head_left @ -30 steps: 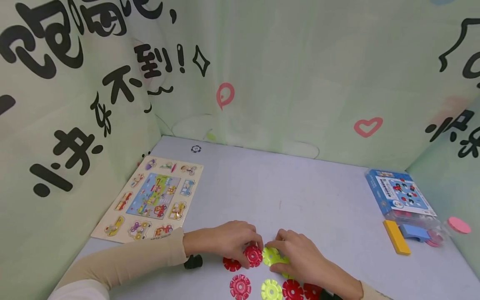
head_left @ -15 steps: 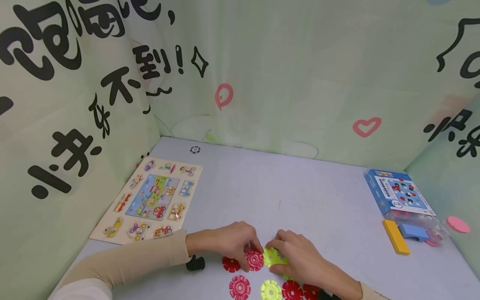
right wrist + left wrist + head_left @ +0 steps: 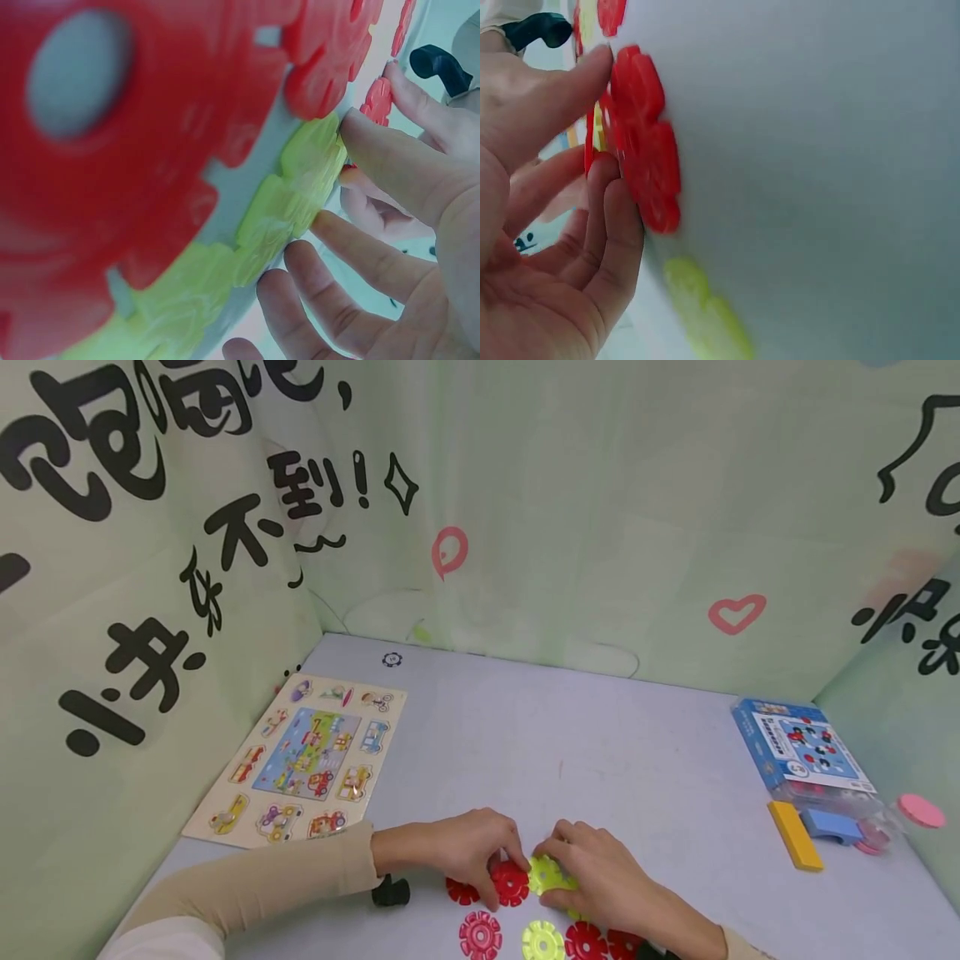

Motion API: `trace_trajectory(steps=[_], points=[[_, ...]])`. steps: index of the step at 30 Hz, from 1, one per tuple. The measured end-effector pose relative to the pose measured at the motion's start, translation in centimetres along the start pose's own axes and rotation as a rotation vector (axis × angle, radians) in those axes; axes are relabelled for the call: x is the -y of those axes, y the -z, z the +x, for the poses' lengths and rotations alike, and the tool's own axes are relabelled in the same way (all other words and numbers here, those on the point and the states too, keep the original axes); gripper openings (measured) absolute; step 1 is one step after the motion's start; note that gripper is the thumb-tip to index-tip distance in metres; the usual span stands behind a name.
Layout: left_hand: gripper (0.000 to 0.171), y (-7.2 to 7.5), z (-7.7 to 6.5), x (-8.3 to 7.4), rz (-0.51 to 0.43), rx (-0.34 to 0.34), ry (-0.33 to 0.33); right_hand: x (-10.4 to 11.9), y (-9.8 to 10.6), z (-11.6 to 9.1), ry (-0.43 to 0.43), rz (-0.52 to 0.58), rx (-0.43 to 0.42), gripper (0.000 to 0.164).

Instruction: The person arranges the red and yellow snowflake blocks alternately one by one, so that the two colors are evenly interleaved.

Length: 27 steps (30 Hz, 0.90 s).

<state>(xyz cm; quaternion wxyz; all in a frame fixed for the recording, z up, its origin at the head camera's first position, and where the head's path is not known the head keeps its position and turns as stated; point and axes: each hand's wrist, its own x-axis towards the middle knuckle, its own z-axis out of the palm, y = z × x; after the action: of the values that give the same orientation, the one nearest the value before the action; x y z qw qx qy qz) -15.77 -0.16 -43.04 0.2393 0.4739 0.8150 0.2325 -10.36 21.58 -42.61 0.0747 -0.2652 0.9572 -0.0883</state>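
Note:
In the head view my left hand [image 3: 476, 847] pinches a red flower-shaped disc [image 3: 512, 885] with notched edges between thumb and fingers. Just right of it, a yellow-green disc [image 3: 545, 874] of the same kind is gripped by my right hand [image 3: 600, 868]. These two discs sit edge to edge; whether they interlock, I cannot tell. Another red disc [image 3: 460, 892] lies partly behind my left thumb. The right wrist view has the yellow-green disc [image 3: 311, 165] between thumb and forefinger. Close to the left wrist camera, a red disc [image 3: 649, 142] lies beside my fingers.
Nearer me lie a pinkish-red disc [image 3: 480, 935], a yellow-green one [image 3: 542, 941] and a red one [image 3: 586, 941]. A picture puzzle board [image 3: 382, 718] is at left. On the right are a blue box [image 3: 757, 747], a yellow block [image 3: 795, 837] and a blue block [image 3: 831, 827].
The red disc in my left hand has shifted slightly right and nearer to me, and its face has tilted. My right hand has stayed almost still on the yellow-green disc.

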Motion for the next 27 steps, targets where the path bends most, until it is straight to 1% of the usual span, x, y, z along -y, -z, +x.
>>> trace_trajectory(steps=[2, 5, 7, 9, 11, 12, 14, 17, 19, 21, 23, 25, 27], points=[[0.049, 0.1, 0.1, -0.1, 0.038, 0.006, -0.016, 0.0, 0.0, 0.0, -0.003, -0.001, 0.002, 0.05], [0.047, 0.3, 0.3, -0.2, 0.151, -0.003, -0.048, 0.0, 0.0, -0.1, -0.006, -0.006, 0.001, 0.05], [0.044, 0.7, 0.3, -0.3, 0.223, -0.024, -0.062, 0.1, 0.0, -0.1, -0.004, -0.012, 0.0, 0.048], [0.044, 1.5, 0.1, -0.1, 0.296, -0.066, -0.054, 0.1, 0.0, 0.0, -0.007, -0.017, 0.004, 0.048], [0.044, 3.0, 0.0, 0.7, 0.334, -0.124, -0.014, 0.1, 0.0, 0.1, -0.008, -0.019, 0.011, 0.048], [0.044, 4.1, -0.1, 1.5, 0.339, -0.157, 0.023, 0.1, 0.0, 0.2, -0.008, -0.019, 0.011, 0.048], [0.046, 6.5, -0.4, 3.8, 0.342, -0.235, 0.112, 0.1, 0.1, 0.3, -0.009, -0.013, 0.011, 0.048], [0.047, 10.1, -0.9, 8.2, 0.313, -0.351, 0.264, 0.1, 0.2, 0.4, 0.003, 0.002, -0.003, 0.047], [0.049, 11.7, -1.4, 11.0, 0.273, -0.397, 0.355, 0.1, 0.3, 0.4, 0.011, 0.013, -0.009, 0.046], [0.051, 12.6, -1.9, 13.3, 0.23, -0.408, 0.415, 0.2, 0.4, 0.4, 0.01, 0.032, 0.002, 0.045], [0.053, 12.8, -2.3, 14.9, 0.187, -0.386, 0.438, 0.3, 0.5, 0.4, 0.009, 0.061, 0.02, 0.044], [0.054, 12.6, -2.5, 15.8, 0.162, -0.353, 0.441, 0.4, 0.5, 0.5, 0.01, 0.094, 0.041, 0.042], [0.053, 12.3, -2.7, 16.2, 0.144, -0.338, 0.449, 0.5, 0.6, 0.5, 0.02, 0.125, 0.053, 0.041]])
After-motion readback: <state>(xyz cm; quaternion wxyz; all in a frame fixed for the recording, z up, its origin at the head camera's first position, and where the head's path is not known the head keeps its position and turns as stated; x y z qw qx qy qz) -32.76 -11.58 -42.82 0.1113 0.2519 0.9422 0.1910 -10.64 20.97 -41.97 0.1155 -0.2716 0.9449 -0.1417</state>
